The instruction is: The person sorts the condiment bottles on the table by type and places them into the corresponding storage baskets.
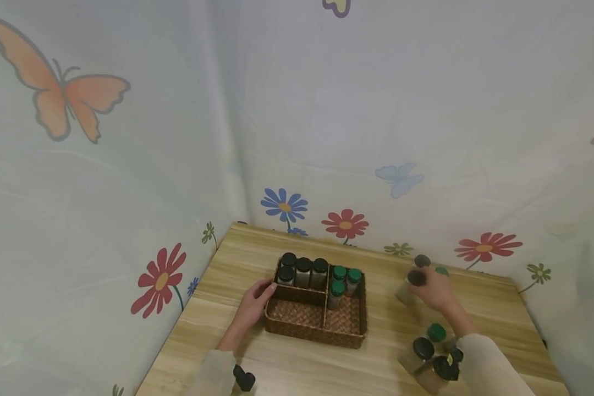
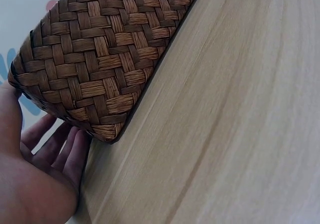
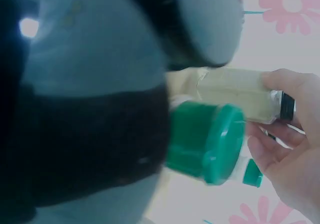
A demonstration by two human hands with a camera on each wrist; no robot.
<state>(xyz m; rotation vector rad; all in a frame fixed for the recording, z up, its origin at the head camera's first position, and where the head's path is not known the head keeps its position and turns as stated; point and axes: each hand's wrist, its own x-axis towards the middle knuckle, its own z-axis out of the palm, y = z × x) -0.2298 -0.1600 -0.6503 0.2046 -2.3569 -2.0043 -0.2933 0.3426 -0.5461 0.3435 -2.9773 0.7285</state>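
Held jar: a clear-sided jar (image 1: 403, 292) with a black lid (image 1: 417, 278), off the right side of the basket; whether its base touches the wooden table (image 1: 218, 275) cannot be told.
Right hand: the right hand (image 1: 436, 290) grasps this jar near its lid end, thumb on one side and fingers on the other, as the right wrist view shows.
Jar handling: a firm hold on the body, rather than on the lid alone, is probably safest; a smooth wall may slip if pinched lightly.
Rear neighbours: another black-lidded jar (image 1: 422, 260) and a green lid (image 1: 441, 271) stand close behind the hand; a straight lift would best spare them a knock.
Front-right cluster: several jars (image 1: 423, 348) lie beneath the right forearm's path, so the wrist should ride high.
Left hand: the left hand (image 1: 251, 303) grips the left side of the woven basket (image 1: 317, 336), thumb at the rim and fingers against the outer wall; an even, light hold should steady it without tipping.
Basket layout: black-lidded jars (image 1: 303, 269) fill the rear-left compartment; green-lidded jars (image 1: 337, 290) occupy the rear of the right one; the front-left compartment shows its woven floor.
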